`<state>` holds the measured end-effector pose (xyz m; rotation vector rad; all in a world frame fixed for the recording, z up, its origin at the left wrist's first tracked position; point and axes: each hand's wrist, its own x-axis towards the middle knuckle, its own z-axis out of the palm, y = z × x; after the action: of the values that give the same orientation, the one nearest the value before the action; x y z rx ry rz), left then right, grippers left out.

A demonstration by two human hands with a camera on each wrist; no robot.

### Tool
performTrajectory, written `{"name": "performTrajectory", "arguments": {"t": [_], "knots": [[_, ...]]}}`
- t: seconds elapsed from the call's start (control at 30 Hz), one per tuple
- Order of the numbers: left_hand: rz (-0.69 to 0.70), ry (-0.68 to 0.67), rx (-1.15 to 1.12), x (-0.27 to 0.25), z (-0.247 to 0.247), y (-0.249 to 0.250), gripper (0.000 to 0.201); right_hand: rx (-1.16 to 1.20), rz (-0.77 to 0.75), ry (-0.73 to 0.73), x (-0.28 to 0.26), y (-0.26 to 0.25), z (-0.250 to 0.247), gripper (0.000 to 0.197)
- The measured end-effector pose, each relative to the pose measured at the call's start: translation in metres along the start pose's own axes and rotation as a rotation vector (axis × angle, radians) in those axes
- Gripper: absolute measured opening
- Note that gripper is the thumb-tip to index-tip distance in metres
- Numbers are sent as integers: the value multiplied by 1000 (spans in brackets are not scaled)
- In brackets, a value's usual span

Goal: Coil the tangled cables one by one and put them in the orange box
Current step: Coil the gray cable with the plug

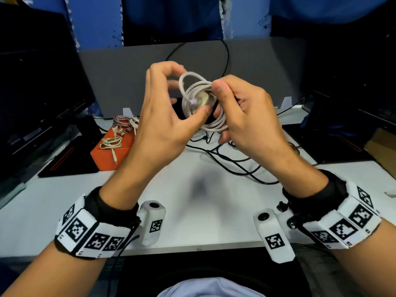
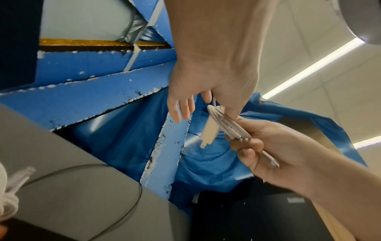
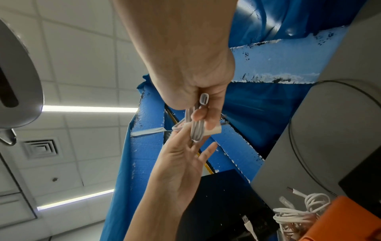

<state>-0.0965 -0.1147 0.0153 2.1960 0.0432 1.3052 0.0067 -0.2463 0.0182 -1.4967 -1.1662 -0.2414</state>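
A white cable [image 1: 202,97] wound into a coil hangs in the air above the table, between both hands. My right hand [image 1: 218,100] grips one side of the coil, thumb on top and fingers curled under; the right wrist view shows its connector [image 3: 204,99] sticking out of that fist. My left hand [image 1: 180,93] pinches the other side with thumb and index, the other fingers [image 2: 177,112] loose. A pale strap tab [image 2: 208,130] juts from the bundle. The orange box [image 1: 107,156] lies at the left of the table, holding coiled cables [image 1: 111,142].
Loose black cables [image 1: 231,161] trail over the white table [image 1: 192,221] under the hands. A grey panel [image 1: 128,78] stands behind, a dark monitor [image 1: 32,82] at the left and dark gear [image 1: 342,146] at the right.
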Motion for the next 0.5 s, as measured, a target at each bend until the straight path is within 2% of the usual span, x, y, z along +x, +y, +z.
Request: {"name": "performTrajectory", "arguments": {"t": [0.07, 0.13, 0.27, 0.33, 0.37, 0.4, 0.43, 0.5], "knots": [[-103, -113, -163, 3, -4, -4, 55, -9, -43, -8, -3, 0, 7, 30], [-105, -253, -252, 4, -7, -7, 50, -50, -94, -16, -5, -1, 12, 28], [-117, -403, -196, 4, -7, -6, 11, -151, -123, -17, 3, 1, 2, 29], [-177, -501, -9, 3, -11, -6, 56, -202, -118, 6, 11, 7, -8, 35], [-215, -569, 67, 2, -13, -8, 71, -205, -100, -3, 13, 9, -11, 36], [-235, -612, 92, 2, -14, -8, 75, -207, -76, -19, 14, 11, -12, 36], [-230, -610, 73, 2, -14, -7, 71, -216, -56, -31, 14, 13, -12, 36], [-173, -504, -30, 3, -12, -9, 49, -236, -31, -50, 14, 15, -11, 37]]}}
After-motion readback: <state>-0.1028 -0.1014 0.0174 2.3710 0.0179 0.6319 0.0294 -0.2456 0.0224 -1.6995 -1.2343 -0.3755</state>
